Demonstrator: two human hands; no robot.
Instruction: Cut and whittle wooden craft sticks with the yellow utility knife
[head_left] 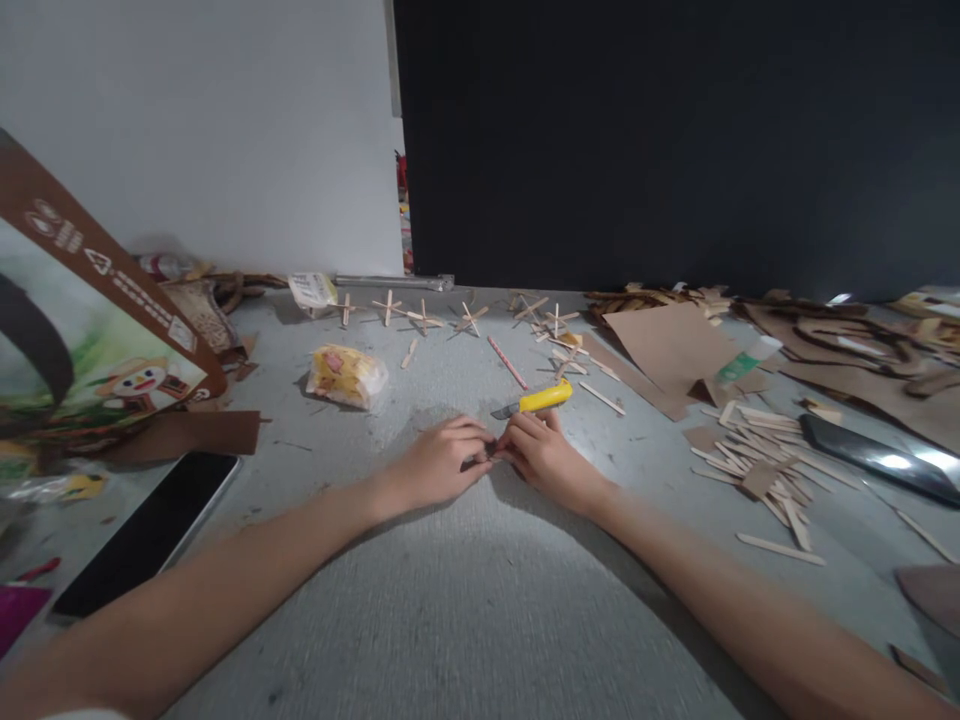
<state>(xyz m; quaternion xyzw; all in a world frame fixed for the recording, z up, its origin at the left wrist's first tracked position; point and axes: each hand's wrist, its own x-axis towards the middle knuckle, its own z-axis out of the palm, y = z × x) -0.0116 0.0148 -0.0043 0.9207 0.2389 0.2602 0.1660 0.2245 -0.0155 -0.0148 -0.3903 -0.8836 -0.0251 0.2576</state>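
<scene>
Close together on the grey table, my left hand (439, 460) and my right hand (553, 462) meet at their fingertips. Both are closed in a pinch around something small and dark (492, 450), too small to name and mostly hidden by the fingers. Just beyond my right hand lies a yellow utility knife (547, 397), its blade out and pointing left. A red-and-white patterned pencil (508, 362) lies behind the knife. Farther back stands a row of small crossed-stick pieces, among them a wooden cross (388, 307). A loose wooden stick (601, 398) rests right of the knife.
A yellow snack packet (346, 376) lies left of centre. A phone (150, 535) and a large printed box (112, 330) occupy the left side. To the right are a pile of wooden sticks (772, 470), brown cardboard (667, 345), a glue stick (750, 360) and a dark glossy object (881, 458).
</scene>
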